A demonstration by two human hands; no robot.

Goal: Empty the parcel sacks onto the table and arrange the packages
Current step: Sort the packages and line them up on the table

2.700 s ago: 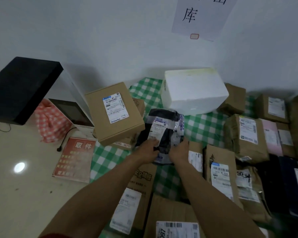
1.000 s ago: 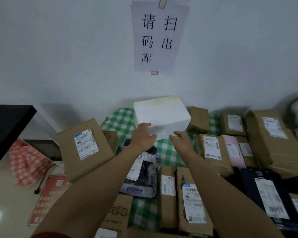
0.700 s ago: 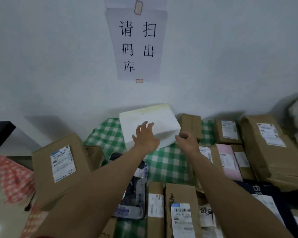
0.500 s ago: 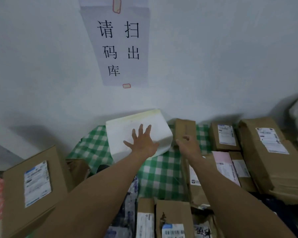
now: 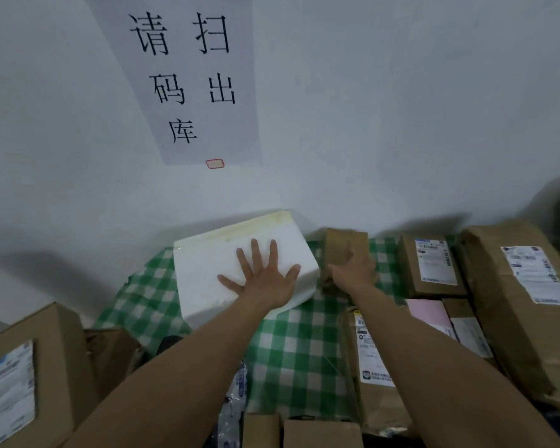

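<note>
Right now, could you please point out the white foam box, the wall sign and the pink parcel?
white foam box point(image 5: 204, 273): head view, bare top face near its left edge.
wall sign point(image 5: 191, 101): head view, blank paper between the characters.
pink parcel point(image 5: 427, 315): head view, its pink top face.

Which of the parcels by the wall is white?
The white foam box at the back left, under the flat left hand; the brown parcels stand to its right.

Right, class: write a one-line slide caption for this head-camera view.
Left hand flat on a white foam box, right hand on a small brown parcel, over a green checked tablecloth.
</note>
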